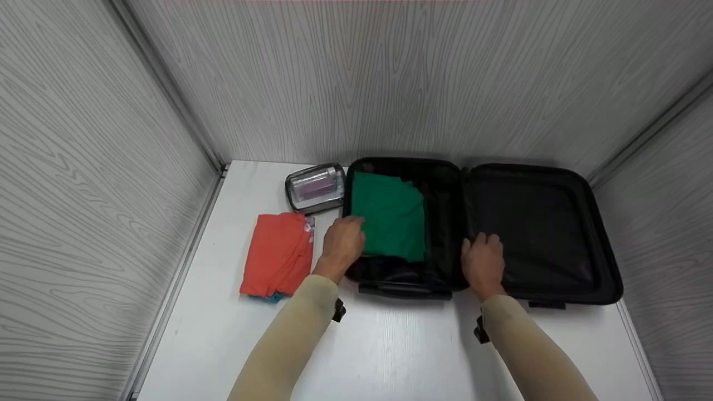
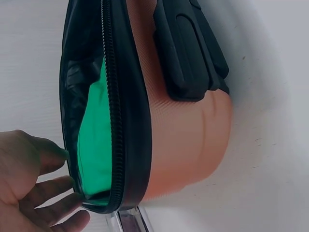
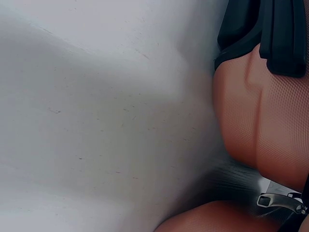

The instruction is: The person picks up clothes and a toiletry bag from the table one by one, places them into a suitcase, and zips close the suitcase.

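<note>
An open suitcase lies on the white table, its packed half (image 1: 443, 234) on the left and its black-lined lid (image 1: 535, 228) spread out on the right. Folded green cloth (image 1: 390, 217) fills most of the packed half. At the left rim is my left hand (image 1: 342, 242); in the left wrist view its fingers (image 2: 53, 193) are spread and loosely bent beside the zipped edge. My right hand (image 1: 483, 262) rests where the two halves meet, near the front. Whether it grips the rim is hidden, as the right wrist view shows mostly the orange shell (image 3: 260, 111).
Left of the suitcase lies a folded red garment (image 1: 276, 253) with blue and patterned cloth partly showing. Behind it sits a clear pouch (image 1: 316, 188) with dark trim and things inside. A metal zipper pull (image 3: 280, 202) hangs between the shells. Grey wood-grain walls enclose the table.
</note>
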The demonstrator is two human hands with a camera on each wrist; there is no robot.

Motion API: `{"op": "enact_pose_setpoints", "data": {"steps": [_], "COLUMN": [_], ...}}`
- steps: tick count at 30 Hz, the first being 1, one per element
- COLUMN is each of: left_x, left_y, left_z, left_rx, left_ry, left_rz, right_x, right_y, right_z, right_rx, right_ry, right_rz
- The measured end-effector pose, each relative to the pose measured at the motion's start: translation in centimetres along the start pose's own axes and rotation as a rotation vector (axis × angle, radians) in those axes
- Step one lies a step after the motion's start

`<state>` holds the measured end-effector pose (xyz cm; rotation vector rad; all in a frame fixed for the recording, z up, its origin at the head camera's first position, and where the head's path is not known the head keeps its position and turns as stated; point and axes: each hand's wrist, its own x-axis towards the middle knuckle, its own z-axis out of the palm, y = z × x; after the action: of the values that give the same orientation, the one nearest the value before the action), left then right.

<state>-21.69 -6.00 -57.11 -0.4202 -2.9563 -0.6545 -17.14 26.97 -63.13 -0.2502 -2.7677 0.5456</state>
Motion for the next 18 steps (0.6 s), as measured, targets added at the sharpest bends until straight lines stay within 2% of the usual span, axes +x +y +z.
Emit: {"op": "enact_pose_setpoints", "data": {"steps": [7, 12, 18], "left_x": [-0.4, -0.6, -1.0], "left_y": [-0.8, -1.6, -2.7], "left_z": [-0.5, -1.0, -1.7], "left_rx": [-0.052, -0.047, -0.058], "left_ry": [0.052, 0.111, 0.146], "left_rz": [-0.038, -0.043, -0.060], "right_x": [0.0, 0.0, 0.0], "right_y": [0.1, 0.1, 0.0], "right_z": [0.0, 0.1, 0.0], "right_rx": [-0.013, -0.029, -0.013], "right_ry": [-0.003, 0.027, 0.026], "right_rz": [-0.002, -0.025, -0.014]}}
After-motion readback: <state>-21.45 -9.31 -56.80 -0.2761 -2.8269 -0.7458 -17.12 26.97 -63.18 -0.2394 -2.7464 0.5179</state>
